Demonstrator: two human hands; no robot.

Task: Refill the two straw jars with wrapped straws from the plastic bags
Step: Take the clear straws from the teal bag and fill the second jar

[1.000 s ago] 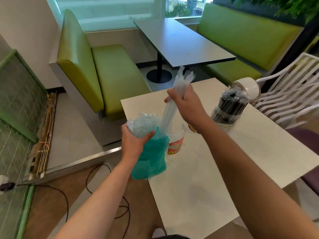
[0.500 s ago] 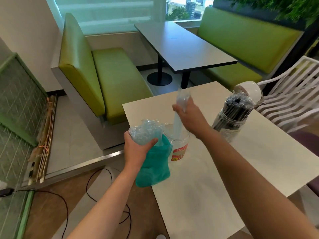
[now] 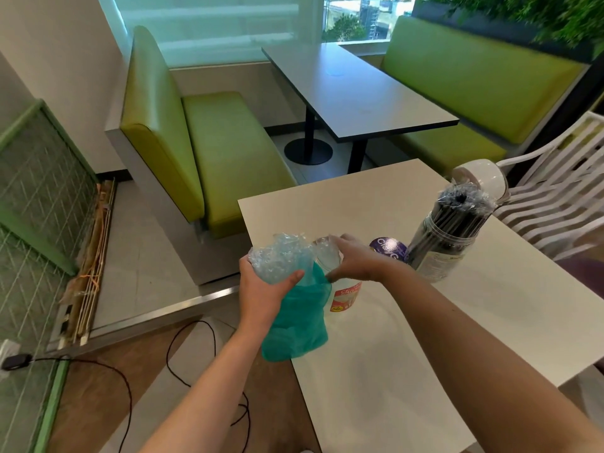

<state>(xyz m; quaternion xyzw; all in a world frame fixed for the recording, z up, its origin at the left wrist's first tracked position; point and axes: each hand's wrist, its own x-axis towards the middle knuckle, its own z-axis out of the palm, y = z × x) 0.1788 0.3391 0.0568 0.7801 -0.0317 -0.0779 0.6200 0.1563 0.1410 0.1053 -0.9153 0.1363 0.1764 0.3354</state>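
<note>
My left hand (image 3: 261,291) grips the crumpled clear neck of a plastic bag (image 3: 277,256), whose teal lower part (image 3: 295,325) hangs past the table's left edge. My right hand (image 3: 354,261) sits on the mouth of a small clear jar with a red label (image 3: 343,299), closed around the tops of clear wrapped straws (image 3: 324,255) standing in it. The hand hides most of the straws. A second, taller jar (image 3: 446,243) full of black wrapped straws stands to the right on the white table (image 3: 425,348).
A purple lid (image 3: 389,250) lies between the two jars, and a white lid (image 3: 483,178) lies behind the tall jar. A white slatted chair (image 3: 555,197) stands at the right. Green benches and a grey table (image 3: 353,93) are beyond. Black cable (image 3: 176,354) runs over the floor.
My right hand has come down from high above the table, lowering the clear straw bundle into the small jar. My left hand has kept hold of the bag.
</note>
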